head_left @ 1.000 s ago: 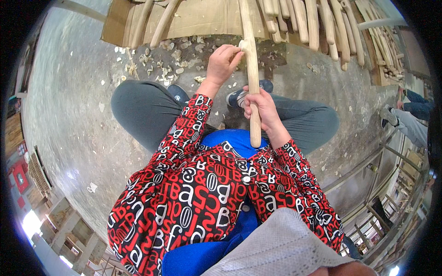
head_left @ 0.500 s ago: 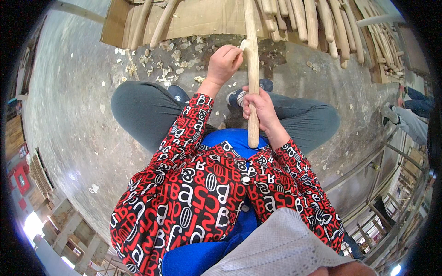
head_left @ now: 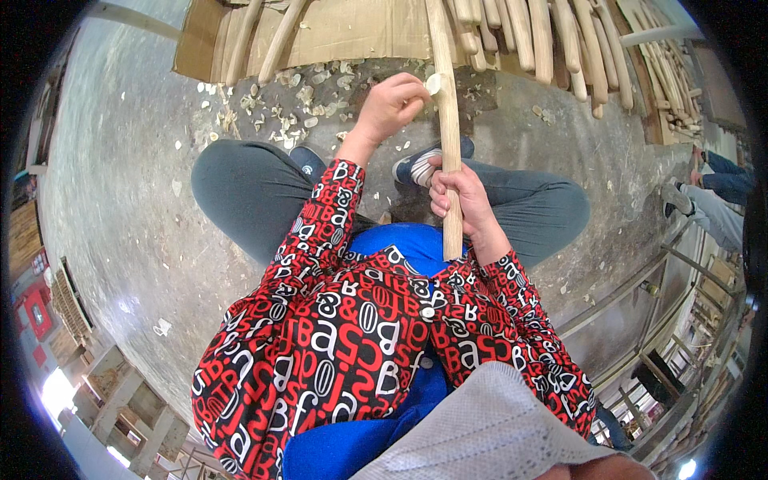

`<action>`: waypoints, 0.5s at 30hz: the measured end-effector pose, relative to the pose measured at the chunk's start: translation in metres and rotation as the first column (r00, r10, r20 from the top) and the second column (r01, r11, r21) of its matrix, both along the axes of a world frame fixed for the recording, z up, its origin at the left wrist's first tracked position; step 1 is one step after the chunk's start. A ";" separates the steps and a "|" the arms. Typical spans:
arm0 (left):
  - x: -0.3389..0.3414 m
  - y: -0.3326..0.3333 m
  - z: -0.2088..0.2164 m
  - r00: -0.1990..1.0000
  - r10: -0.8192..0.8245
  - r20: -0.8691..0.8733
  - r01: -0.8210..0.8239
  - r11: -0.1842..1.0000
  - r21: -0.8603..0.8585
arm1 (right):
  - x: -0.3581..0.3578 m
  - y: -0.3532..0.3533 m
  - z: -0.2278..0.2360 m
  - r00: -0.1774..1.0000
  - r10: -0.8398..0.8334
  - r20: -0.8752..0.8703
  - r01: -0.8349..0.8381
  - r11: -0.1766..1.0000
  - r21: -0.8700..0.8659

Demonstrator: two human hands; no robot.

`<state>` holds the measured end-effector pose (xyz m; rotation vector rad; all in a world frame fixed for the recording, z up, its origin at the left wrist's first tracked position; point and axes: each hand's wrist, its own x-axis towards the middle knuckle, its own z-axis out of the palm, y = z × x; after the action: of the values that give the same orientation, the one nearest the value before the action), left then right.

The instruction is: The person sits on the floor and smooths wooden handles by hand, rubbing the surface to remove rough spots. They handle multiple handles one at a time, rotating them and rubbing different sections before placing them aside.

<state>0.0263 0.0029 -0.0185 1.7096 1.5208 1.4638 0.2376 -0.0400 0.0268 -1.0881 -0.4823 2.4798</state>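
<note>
A long pale wooden handle (head_left: 450, 136) stretches from near my lap toward the cardboard ahead. My right hand (head_left: 466, 196) is wrapped round its near part, fingers closed. On the left of the handle, farther out, my left hand (head_left: 392, 104) pinches a thin, pale oval piece (head_left: 434, 84). The piece lies against or just beside the handle's left side; whether they touch I cannot tell. What the piece is made of does not show clearly.
Flat cardboard (head_left: 352, 36) lies ahead with several wooden handles (head_left: 544, 44) on it. Pale flakes (head_left: 312, 100) litter the concrete floor (head_left: 128, 184). My crossed legs (head_left: 240, 192) flank the work. Another person's legs (head_left: 716, 216) show at far right.
The handle has turned about its length and its near end has shifted slightly right, along with my right hand. More of the pale oval piece shows at my left fingertips.
</note>
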 end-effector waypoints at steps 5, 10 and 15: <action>0.012 -0.001 0.005 0.999 0.040 -0.023 -0.039 0.999 0.009 | -0.002 0.001 0.000 0.998 0.018 0.066 -0.020 0.999 0.026; 0.010 -0.001 0.001 0.993 0.085 -0.082 -0.082 0.996 0.041 | -0.003 0.000 0.000 0.994 0.034 0.104 -0.040 0.997 0.062; 0.007 0.001 -0.006 0.974 0.079 -0.210 -0.058 0.993 0.106 | -0.003 0.000 -0.001 0.992 0.035 0.119 -0.043 0.997 0.066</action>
<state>0.0338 0.0041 -0.0240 1.9455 1.6560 1.4497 0.2347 -0.0396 0.0262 -1.2125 -0.6245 2.4228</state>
